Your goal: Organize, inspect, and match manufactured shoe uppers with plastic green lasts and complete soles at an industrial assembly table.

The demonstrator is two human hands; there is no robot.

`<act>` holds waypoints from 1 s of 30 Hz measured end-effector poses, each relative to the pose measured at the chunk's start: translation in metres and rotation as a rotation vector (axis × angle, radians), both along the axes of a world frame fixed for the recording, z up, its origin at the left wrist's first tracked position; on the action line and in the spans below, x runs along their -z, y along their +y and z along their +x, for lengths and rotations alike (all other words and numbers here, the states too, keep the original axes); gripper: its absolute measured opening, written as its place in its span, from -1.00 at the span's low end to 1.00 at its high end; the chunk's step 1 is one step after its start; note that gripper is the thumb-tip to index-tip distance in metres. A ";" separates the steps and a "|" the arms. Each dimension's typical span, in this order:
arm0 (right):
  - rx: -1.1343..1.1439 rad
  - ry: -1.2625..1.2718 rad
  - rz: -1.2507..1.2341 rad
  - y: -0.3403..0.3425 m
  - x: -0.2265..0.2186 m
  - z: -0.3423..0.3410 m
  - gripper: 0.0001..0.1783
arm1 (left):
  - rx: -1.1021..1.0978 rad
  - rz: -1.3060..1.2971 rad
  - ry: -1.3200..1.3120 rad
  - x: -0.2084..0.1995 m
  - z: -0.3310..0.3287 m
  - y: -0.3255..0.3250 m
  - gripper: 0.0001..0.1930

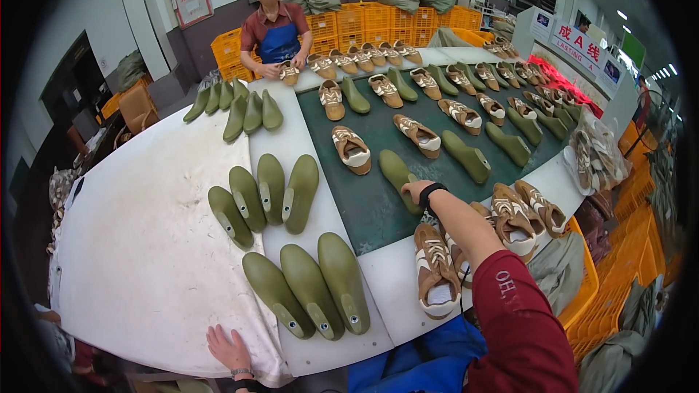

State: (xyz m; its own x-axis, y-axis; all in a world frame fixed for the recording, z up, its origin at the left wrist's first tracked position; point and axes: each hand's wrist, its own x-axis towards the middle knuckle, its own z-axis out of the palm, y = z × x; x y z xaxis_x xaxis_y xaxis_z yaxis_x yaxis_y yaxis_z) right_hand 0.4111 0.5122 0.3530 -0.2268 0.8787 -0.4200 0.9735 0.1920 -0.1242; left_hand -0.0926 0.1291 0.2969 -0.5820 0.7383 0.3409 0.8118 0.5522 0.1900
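My right hand, a dark band at its wrist, has its fingers closed around the heel end of an olive-green shoe last on the dark green belt. A brown sneaker with white stripes sits just beyond it, and another green last lies to its right. Fingers apart, my left hand rests at the near edge of the white cloth-covered table. Beside that hand stands a row of green lasts, with a further group of lasts behind.
Brown sneakers line the white ledge under my right forearm. Pairs of sneakers and lasts fill the belt toward the far right. Across the table a person in a blue apron handles a sneaker. Orange crates stand behind; a plastic-wrapped bundle sits at right.
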 end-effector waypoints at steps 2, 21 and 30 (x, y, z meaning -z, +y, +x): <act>-0.084 -0.041 0.052 -0.007 -0.006 0.009 -0.56 | 0.003 -0.016 -0.023 -0.001 0.002 0.007 -0.55; -0.378 0.814 -0.133 -0.346 -0.113 0.063 -0.67 | 0.893 0.227 0.180 -0.154 0.109 0.041 -0.71; -0.422 0.718 -0.341 -0.352 -0.048 0.021 -0.69 | -0.073 0.379 -0.210 -0.046 -0.056 -0.063 -0.76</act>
State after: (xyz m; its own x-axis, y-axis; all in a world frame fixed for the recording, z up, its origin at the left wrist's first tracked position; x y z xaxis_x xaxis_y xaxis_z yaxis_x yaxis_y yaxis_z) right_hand 0.4321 0.1605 0.4010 -0.8106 0.5165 -0.2761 0.4969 0.3569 -0.7910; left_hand -0.1490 0.0666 0.3429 -0.7131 0.5383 0.4490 0.6958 0.4658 0.5467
